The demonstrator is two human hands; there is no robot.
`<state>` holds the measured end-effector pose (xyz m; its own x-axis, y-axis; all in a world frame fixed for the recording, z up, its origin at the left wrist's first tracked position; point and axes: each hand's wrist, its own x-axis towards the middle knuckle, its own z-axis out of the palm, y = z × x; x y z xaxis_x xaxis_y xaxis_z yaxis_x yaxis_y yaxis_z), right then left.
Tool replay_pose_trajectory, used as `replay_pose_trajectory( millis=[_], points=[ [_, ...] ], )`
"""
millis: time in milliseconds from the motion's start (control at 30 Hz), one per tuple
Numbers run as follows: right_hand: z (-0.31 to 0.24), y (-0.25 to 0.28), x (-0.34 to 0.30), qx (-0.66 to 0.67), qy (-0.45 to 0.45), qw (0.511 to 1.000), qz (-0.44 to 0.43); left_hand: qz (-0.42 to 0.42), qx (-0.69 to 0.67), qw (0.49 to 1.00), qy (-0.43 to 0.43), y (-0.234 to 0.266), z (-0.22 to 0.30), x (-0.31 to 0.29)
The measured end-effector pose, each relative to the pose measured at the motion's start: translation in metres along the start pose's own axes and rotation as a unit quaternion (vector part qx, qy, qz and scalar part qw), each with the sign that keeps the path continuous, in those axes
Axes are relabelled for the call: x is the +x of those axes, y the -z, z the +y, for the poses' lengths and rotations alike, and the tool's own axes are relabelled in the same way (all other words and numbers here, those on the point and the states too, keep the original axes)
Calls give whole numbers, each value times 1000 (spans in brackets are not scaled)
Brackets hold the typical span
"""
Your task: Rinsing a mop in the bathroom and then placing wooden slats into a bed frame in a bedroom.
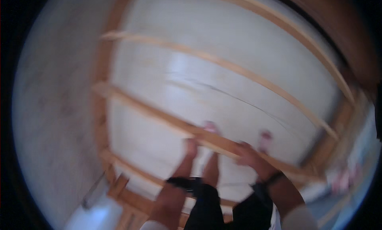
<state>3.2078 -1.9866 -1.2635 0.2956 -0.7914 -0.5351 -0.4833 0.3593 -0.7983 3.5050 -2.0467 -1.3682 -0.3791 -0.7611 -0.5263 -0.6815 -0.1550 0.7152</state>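
Observation:
A long wooden slat (155, 113) crosses a wooden frame that looks like a bed frame, running from its left rail down toward the right. My left hand (191, 146) grips the slat's near edge around its middle, fingers partly hidden and blurred. Farther right, my right hand (246, 153) is closed over the same slat. Both forearms wear dark bands near the wrist. Beneath the slat, my feet show in pinkish footwear (266, 137) on the pale floor.
Another slat (215, 59) lies farther off, beyond it a far rail (278, 18). The left rail (103, 66) runs beside a pale wall (59, 90); the right rail (324, 150) stands opposite. A thin dark cable (238, 98) lies on the floor. A white object (95, 216) sits at lower left.

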Motion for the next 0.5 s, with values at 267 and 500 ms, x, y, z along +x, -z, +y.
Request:
replay_pose_trajectory(
  millis=[267,500],
  points=[
    [13,-8,-71,-35,-117,958,259,64,-530,806,256,42,71,45],
    [156,-43,-368,104,-581,550,591,28,-509,817,271,26,49,39]
  ],
)
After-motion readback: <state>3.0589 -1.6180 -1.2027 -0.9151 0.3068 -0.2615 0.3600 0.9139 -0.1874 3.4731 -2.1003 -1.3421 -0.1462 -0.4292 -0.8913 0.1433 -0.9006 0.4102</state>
